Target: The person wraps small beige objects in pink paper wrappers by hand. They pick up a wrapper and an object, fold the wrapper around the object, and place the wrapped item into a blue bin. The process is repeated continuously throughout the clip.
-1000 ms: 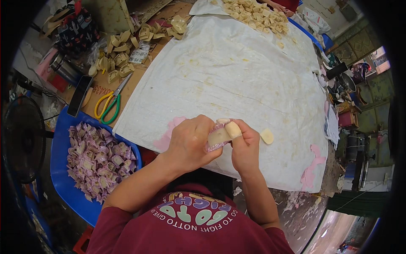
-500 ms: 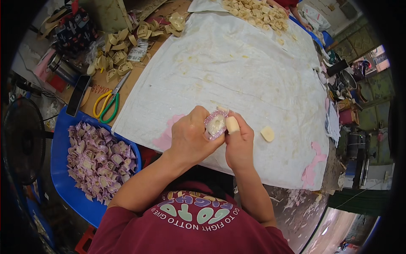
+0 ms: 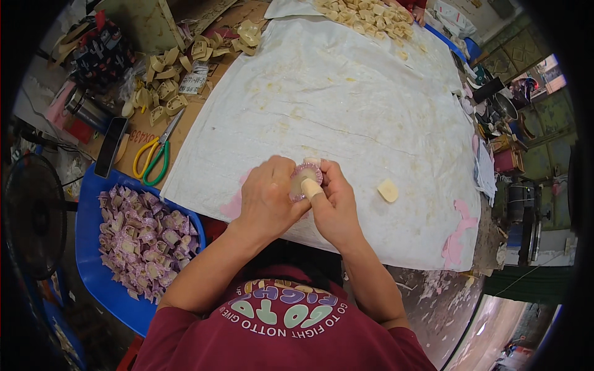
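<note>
My left hand (image 3: 263,195) and my right hand (image 3: 337,210) meet over the near part of the cloth-covered table. Between them they grip a small cream piece wrapped in purple glitter material (image 3: 297,180), its hollow side facing up. Fingers of my left hand curl round its left side. My right thumb, in a cream finger cover, presses into the hollow, and a right fingertip with a similar cover sits at the far rim. A loose cream piece (image 3: 388,191) lies on the cloth, right of my right hand.
At the left stands a blue basin (image 3: 93,260) heaped with purple glitter pieces (image 3: 145,241). Scissors (image 3: 154,154) with yellow and green handles, a phone (image 3: 112,146) and cream parts (image 3: 164,83) lie beyond. Another person's hand (image 3: 419,15) is near a far cream pile (image 3: 365,18). Pink scraps (image 3: 455,244) lie right.
Both hands have shifted slightly left with the piece. The right thumb has moved from beside the piece onto its hollow, and the piece has been turned.
</note>
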Available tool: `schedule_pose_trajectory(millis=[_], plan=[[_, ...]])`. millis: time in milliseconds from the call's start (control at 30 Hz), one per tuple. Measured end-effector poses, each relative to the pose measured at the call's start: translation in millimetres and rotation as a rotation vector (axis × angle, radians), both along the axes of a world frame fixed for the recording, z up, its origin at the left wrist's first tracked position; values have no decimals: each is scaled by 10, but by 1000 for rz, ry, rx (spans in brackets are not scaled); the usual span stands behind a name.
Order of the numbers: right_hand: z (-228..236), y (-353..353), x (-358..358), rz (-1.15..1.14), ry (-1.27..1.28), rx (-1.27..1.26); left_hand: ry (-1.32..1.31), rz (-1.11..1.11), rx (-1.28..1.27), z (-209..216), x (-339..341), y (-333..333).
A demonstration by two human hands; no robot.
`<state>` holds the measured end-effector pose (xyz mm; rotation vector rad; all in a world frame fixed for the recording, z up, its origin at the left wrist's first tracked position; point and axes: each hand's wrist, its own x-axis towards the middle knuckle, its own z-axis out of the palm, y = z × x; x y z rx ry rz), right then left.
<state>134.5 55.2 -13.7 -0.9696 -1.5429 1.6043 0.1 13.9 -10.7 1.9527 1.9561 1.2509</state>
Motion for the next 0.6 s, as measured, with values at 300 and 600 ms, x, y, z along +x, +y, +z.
schedule_pose_trajectory(millis=[300, 600], plan=[[210, 61, 36, 65, -141, 831, -1408, -320, -390, 88, -208, -110], [167, 34, 110, 41, -155, 592, -1486, -371, -484, 215, -162, -189]])
